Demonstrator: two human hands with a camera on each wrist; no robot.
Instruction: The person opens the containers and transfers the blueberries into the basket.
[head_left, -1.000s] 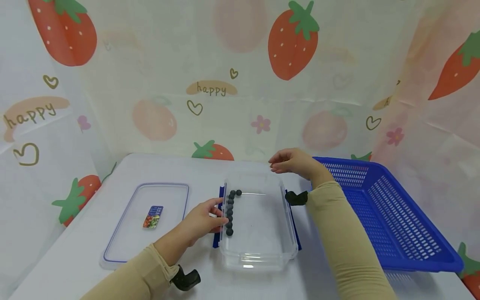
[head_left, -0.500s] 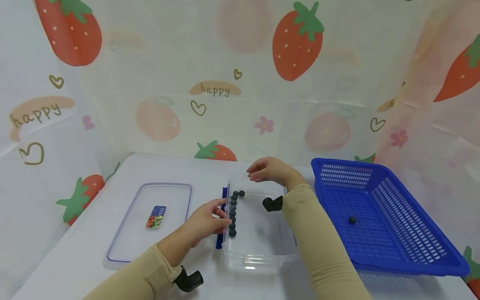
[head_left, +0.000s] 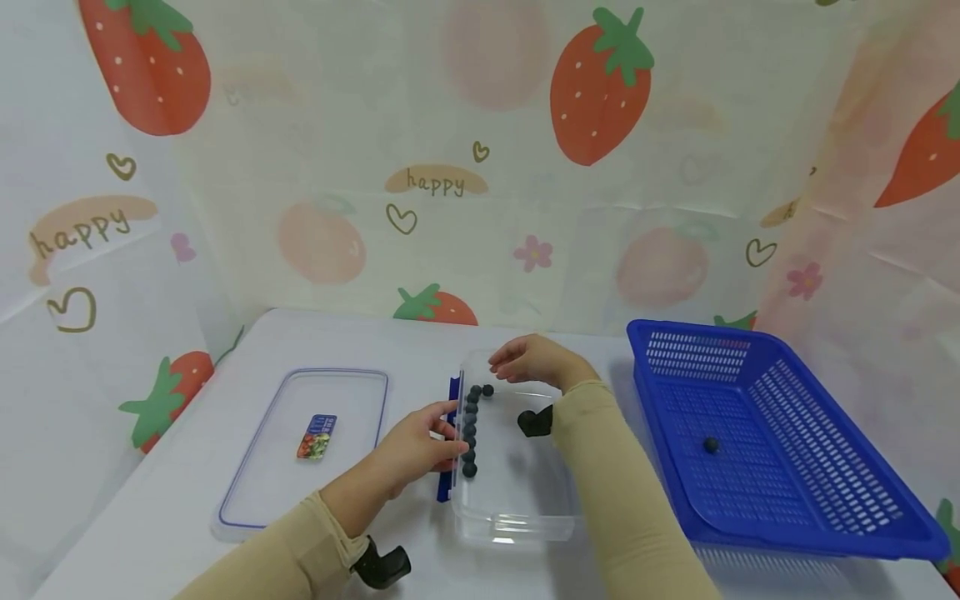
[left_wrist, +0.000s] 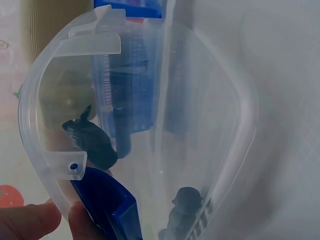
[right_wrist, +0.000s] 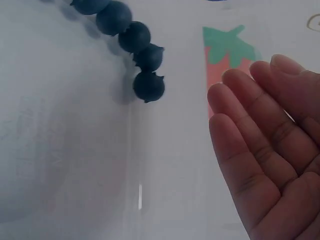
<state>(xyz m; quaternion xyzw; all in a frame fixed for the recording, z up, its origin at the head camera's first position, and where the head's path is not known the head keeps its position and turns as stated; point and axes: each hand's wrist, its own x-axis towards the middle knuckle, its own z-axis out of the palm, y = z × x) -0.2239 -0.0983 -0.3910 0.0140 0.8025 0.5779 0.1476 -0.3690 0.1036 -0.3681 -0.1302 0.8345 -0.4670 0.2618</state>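
A clear plastic box (head_left: 517,527) with blue side latches (left_wrist: 107,200) stands in the middle of the table. Along its left wall runs a row of several dark blueberries (head_left: 469,431), bending right at the far end, where the last blueberry (right_wrist: 149,87) lies. My left hand (head_left: 420,446) holds the box's left rim, thumb over the edge and other fingers outside. Over the far end of the box hovers my right hand (head_left: 536,360). In the right wrist view its fingers (right_wrist: 235,145) lie side by side, loosely bent, and no berry shows in them.
Right of the box stands a blue perforated basket (head_left: 825,540) with one blueberry (head_left: 711,445) inside. A clear lid with a blue seal (head_left: 258,479) lies at the left, bearing a small printed label (head_left: 317,437). A strawberry-patterned sheet (head_left: 442,250) hangs behind the table.
My right hand has moved left and nearer from beyond the box's far right corner to above its far end. The basket's blueberry has come into sight. My left hand keeps its hold.
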